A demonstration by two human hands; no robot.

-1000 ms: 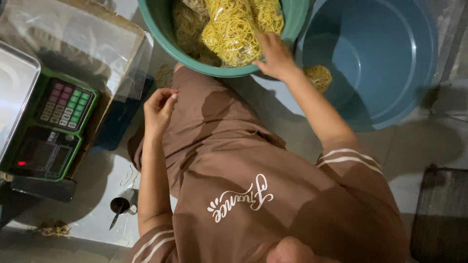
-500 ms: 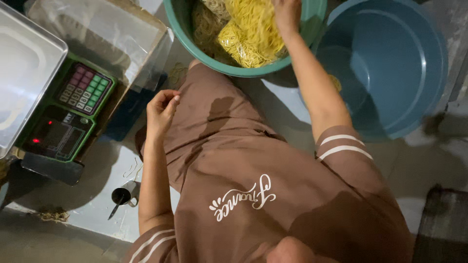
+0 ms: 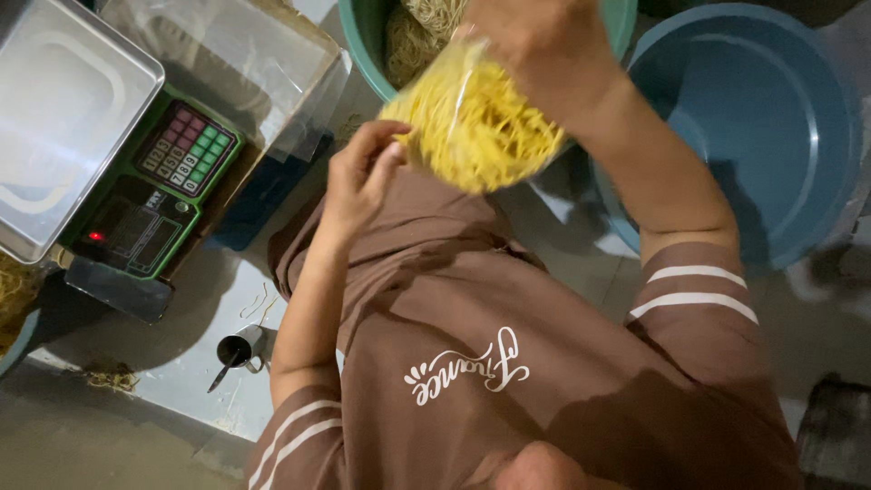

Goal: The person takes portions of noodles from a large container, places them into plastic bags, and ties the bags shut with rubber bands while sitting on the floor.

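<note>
Scene: I sit on the floor over a green basin (image 3: 363, 41) of loose yellow noodles (image 3: 422, 36), an empty blue basin (image 3: 771, 127) just beside it on my right.
Right hand: my right hand (image 3: 535, 45) is closed around the top of a clear bag of noodles (image 3: 476, 127), lifting it clear of the green basin so it hangs above my lap.
Left hand: my left hand (image 3: 358, 181) touches the bag's lower edge, fingers curled but not clamped on anything; I judge it loosely open.
Bag: full, mouth gathered under my right fist; I cannot tell whether it is tied.
Step in hand: by my reading, a filled portion is being taken out and steadied with both hands.
Next move calls for: a firm hold on the bag's neck and support underneath so nothing spills.
At my left: a green digital scale (image 3: 136, 195) with a steel weighing tray (image 3: 54, 118), and a small metal cup (image 3: 238, 349) on the floor.
</note>
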